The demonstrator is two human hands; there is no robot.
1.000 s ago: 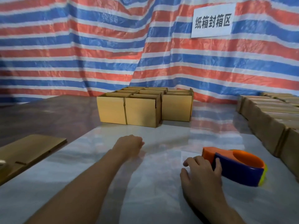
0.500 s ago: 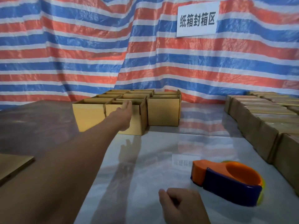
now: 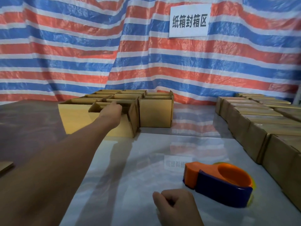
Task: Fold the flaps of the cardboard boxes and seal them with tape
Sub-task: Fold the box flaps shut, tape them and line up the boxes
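A cluster of open cardboard boxes (image 3: pixel 155 112) stands at the far middle of the glossy table (image 3: pixel 146 160). My left hand (image 3: pixel 112 110) is stretched out to the front box (image 3: pixel 121 130), fingers hooked over its near rim; that box is tilted and sits askew from its neighbours. My right hand (image 3: pixel 175 207) rests near the table's front edge, fingers curled on nothing. The orange and blue tape dispenser (image 3: pixel 223 183) lies just right of that hand, apart from it.
A long row of closed cardboard boxes (image 3: pixel 254 128) lines the right side of the table. A flat piece of cardboard (image 3: pixel 4 167) lies at the left edge. A striped tarp with a white sign (image 3: pixel 189 20) hangs behind.
My left arm has reached forward and taken hold of the front box, which now tilts. My right hand has let go of the tape dispenser and drawn back toward me.
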